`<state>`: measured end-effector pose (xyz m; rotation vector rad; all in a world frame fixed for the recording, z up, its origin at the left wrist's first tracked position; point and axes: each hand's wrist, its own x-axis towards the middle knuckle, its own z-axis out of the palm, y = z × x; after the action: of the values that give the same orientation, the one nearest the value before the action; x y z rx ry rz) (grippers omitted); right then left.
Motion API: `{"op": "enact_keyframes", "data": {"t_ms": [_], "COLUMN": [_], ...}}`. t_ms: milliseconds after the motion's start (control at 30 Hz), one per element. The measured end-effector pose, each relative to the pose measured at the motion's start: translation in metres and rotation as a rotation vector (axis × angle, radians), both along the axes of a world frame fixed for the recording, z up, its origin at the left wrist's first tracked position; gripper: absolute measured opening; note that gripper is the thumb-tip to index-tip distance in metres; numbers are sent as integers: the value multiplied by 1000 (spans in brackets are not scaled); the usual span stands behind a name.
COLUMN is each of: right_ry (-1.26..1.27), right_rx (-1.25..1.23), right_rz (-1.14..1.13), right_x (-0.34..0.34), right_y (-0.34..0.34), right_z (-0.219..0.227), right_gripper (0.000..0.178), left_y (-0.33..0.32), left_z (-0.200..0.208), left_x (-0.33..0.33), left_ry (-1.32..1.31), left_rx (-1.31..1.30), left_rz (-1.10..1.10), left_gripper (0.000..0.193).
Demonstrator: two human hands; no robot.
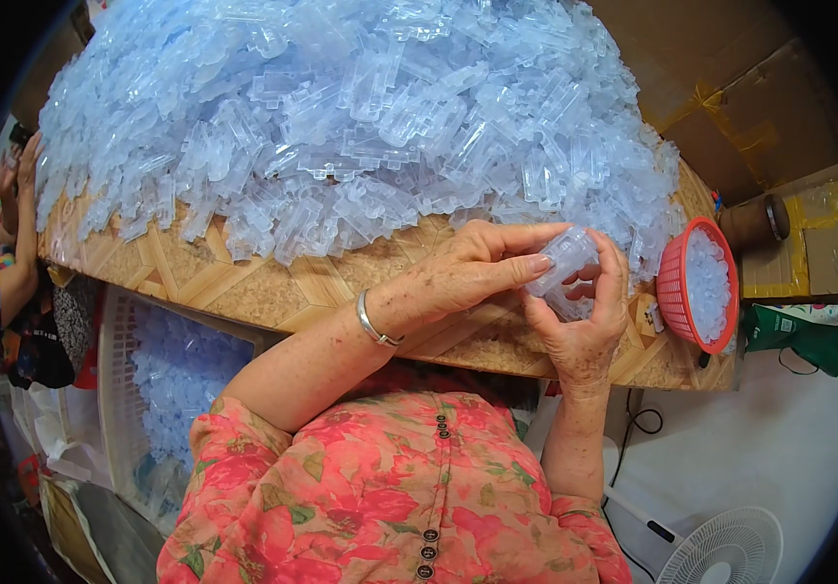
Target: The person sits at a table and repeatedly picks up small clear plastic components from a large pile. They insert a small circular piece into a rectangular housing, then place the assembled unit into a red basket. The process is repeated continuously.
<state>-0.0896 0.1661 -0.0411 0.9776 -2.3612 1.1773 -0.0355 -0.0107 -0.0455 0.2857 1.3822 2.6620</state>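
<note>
Near the table's front right, my left hand [482,268] and my right hand [586,326] meet around a clear plastic piece [567,255]. My left thumb and fingers pinch it from the left side. The curled fingers and thumb of my right hand grip it from the right. More clear plastic shows inside the curve of my right hand; whether it is one piece or two I cannot tell. Just beyond my hands spreads a large heap of similar clear, bluish plastic pieces [341,127]. A silver bangle circles my left wrist.
A red plastic basket [674,282] of small clear pieces stands right of my hands on the wood-patterned table [273,287]. Below left is a white crate [115,380] with more pieces. A fan [726,550], cardboard boxes [730,97] and a green bag [799,339] lie rightward. Another person's arm [20,253] is far left.
</note>
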Motion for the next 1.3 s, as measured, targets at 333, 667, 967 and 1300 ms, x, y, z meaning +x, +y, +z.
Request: {"op": "enact_keyframes", "data": {"t_ms": [333, 667, 967, 1300], "right_ry": [33, -24, -142, -312], "right_rx": [-8, -17, -9, -47], "right_rz": [34, -13, 51, 224], "right_x": [2, 6, 15, 19], "right_y": [1, 3, 4, 30], "right_z": [-3, -14, 2, 0], "right_gripper": [82, 79, 70, 40], "left_y": [-1, 0, 1, -1], "left_z": [3, -8, -15, 8], "left_x": [3, 2, 3, 20], "left_ry": [8, 387, 370, 608], "left_rx": [50, -851, -883, -1189], "left_rz": [-41, 234, 302, 448], "left_gripper": [52, 61, 54, 36]}}
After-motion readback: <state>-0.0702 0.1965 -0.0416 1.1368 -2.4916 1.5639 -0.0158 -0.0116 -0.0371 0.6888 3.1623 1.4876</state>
